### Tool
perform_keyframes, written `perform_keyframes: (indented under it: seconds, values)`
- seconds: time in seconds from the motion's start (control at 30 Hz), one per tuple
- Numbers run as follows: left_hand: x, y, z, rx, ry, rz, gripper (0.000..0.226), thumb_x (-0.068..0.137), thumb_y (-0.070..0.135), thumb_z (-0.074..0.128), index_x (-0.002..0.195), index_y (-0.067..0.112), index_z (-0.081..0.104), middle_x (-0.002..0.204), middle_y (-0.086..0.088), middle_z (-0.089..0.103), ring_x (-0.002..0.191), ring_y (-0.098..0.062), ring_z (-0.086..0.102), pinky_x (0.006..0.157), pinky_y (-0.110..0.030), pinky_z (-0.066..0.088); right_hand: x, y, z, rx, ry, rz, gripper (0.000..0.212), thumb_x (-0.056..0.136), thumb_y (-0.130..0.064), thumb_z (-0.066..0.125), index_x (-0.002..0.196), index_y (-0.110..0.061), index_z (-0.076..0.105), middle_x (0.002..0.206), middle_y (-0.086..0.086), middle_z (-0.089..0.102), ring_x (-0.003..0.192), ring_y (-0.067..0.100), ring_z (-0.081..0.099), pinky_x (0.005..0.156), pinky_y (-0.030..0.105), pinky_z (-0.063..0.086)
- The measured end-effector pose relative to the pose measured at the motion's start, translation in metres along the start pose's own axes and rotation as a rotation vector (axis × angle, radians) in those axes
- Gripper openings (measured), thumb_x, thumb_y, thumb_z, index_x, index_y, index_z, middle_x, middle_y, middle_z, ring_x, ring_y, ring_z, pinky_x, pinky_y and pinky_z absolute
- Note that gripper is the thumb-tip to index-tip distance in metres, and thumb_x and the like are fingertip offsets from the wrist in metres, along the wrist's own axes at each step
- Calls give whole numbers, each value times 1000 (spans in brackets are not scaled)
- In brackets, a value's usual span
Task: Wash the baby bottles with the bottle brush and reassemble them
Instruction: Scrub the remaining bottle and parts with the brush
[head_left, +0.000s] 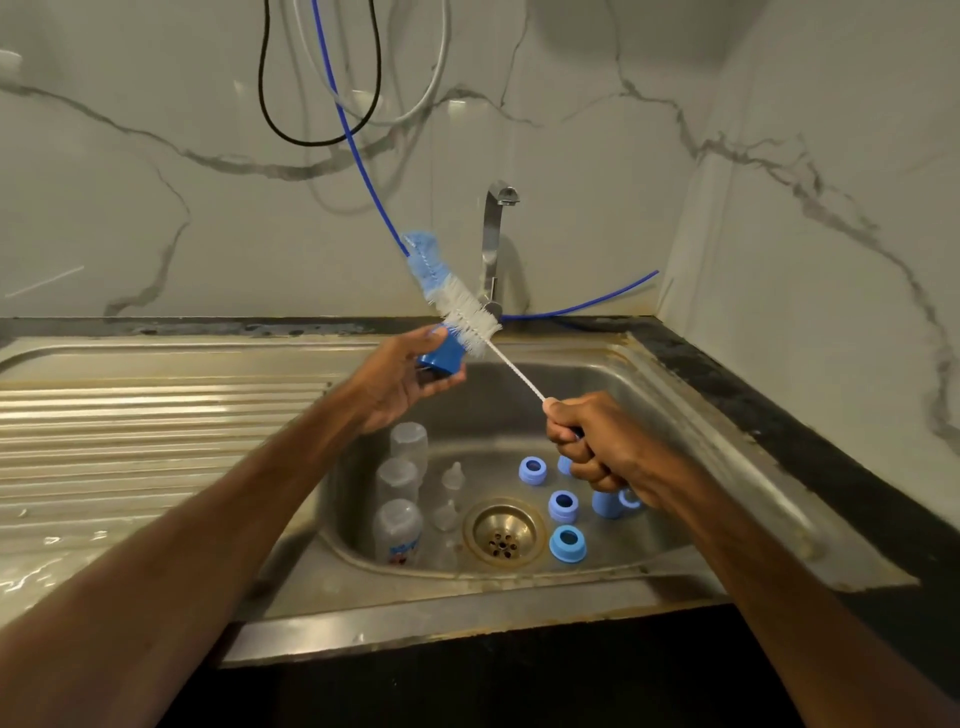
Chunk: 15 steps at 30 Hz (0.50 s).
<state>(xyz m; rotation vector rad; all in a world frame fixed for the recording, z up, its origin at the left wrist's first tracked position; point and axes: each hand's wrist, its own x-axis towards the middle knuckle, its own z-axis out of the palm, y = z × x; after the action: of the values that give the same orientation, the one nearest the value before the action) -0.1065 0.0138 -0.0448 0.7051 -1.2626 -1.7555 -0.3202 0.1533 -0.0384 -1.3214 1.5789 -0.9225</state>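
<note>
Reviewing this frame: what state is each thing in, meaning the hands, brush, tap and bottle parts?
left hand: holds dark blue cap above the sink.
right hand: grips bottle brush handle, bristles beside the cap.
faucet: no water visible.
clear bottles: in sink, rings off.
blue collar rings: loose in sink.
nipples: loose, upright.

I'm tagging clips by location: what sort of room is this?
Most likely a home kitchen: a stainless steel sink with a ribbed drainboard, a tap against a marble-look wall, and baby bottles lying in the basin.
</note>
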Motion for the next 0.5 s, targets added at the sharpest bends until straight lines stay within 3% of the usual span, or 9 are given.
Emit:
perform_keyframes:
  seconds: [0.1, 0.27, 0.4, 0.5]
  values:
    - [2, -8, 11, 69, -52, -17, 48, 95, 24, 66, 139, 8, 55, 142, -26, 54, 110, -31, 65, 86, -34, 60, 5, -2, 2, -4, 48, -2, 44, 104, -34, 39, 62, -21, 38, 54, -1, 25, 41, 11, 16, 42, 17, 12]
    - [4, -2, 7, -81, 74, 43, 49, 96, 22, 63, 141, 6, 53, 141, -25, 54, 111, -30, 66, 80, -31, 61, -1, 0, -2, 47, -39, 35, 44, 104, -35, 39, 62, -22, 37, 57, -1, 24, 45, 11, 14, 42, 18, 9]
    - [-1, -10, 21, 56, -44, -6, 43, 96, 21, 61, 136, 6, 56, 137, -22, 58, 109, -29, 66, 81, -31, 61, 5, -4, -2, 37, -8, 50, 45, 104, -36, 39, 61, -23, 37, 57, -1, 24, 44, 10, 14, 42, 17, 10]
    - [2, -3, 24, -109, 27, 54, 45, 100, 23, 59, 140, 4, 52, 139, -22, 57, 117, -30, 64, 79, -30, 61, 4, -1, -5, 71, -35, 65, 46, 105, -36, 37, 61, -23, 36, 58, -1, 22, 46, 10, 13, 42, 17, 9]
